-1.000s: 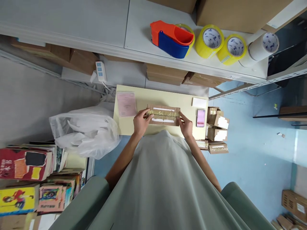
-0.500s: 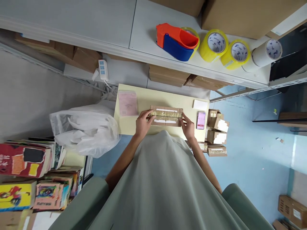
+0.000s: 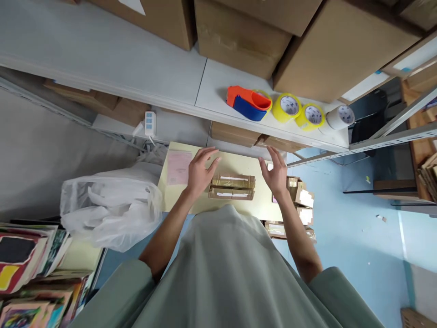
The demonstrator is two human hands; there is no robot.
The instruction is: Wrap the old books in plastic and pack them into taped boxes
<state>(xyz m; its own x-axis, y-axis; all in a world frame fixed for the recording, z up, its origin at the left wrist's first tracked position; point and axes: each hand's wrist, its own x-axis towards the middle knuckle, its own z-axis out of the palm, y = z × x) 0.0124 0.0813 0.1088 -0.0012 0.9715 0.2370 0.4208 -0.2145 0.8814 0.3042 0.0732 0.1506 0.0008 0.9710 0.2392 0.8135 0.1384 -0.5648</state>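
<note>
A small brown cardboard box (image 3: 232, 187), taped along its middle and bearing two white strips, lies on the pale yellow table (image 3: 177, 200). My left hand (image 3: 200, 172) is raised to the left of the box, fingers apart and holding nothing. Over the table's right part, my right hand (image 3: 276, 173) is also lifted with its fingers apart, touching nothing. Neither hand is in contact with the box. A pink printed sheet (image 3: 178, 167) rests beside my left hand. Behind my right hand, a phone (image 3: 274, 199) is mostly hidden.
On the shelf ahead stand an orange and blue tape dispenser (image 3: 248, 104), yellow tape rolls (image 3: 287, 107) and large cartons (image 3: 239, 41). A white plastic bag (image 3: 112, 205) is left of the table, near stacked books (image 3: 41, 291). Small boxes (image 3: 305, 197) are piled at right.
Both hands have let go of the box and risen away from it, spreading apart. The box stays on the table. The camera view has tilted up, showing more of the shelf.
</note>
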